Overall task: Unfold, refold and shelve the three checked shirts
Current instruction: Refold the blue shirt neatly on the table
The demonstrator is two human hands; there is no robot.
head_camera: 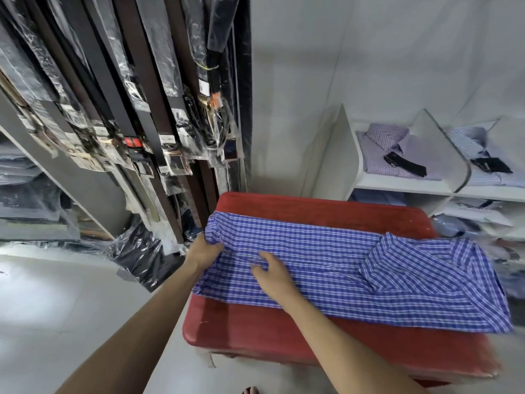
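Checked shirt [355,268]: blue and white check, woven cloth, laid lengthwise across a red padded table [312,345]; collar end to the right, hem end to the left. Body folded into a long, narrow panel, the long edges turned in; collar [397,263] raised and folded over on the upper face, toward the right third. Right end spreads a little wider than the rest and reaches the table's right edge. Left end is bunched and lifted slightly off the red surface, with soft creases running into the gathered corner. Cloth elsewhere lies flat on the table. Left hand [203,253]: reaches in from the lower left, forearm bare, fingers curled round the bunched hem corner at the shirt's far left edge, gripping it. Right hand [272,275]: forearm comes in from the lower centre, palm down on the shirt just beside the left hand; fingers lie loosely spread and slightly bent on the fabric, pressing it to the table, with no pinch visible. Surroundings: white shelf unit [397,184] behind the table on the right, holding a folded lilac striped shirt [397,155] and a folded pale blue striped shirt [480,155], each in its own compartment with a dark tag on top; more wrapped garments on the shelves below. Rack of belts in clear plastic sleeves [142,109] hangs at left.
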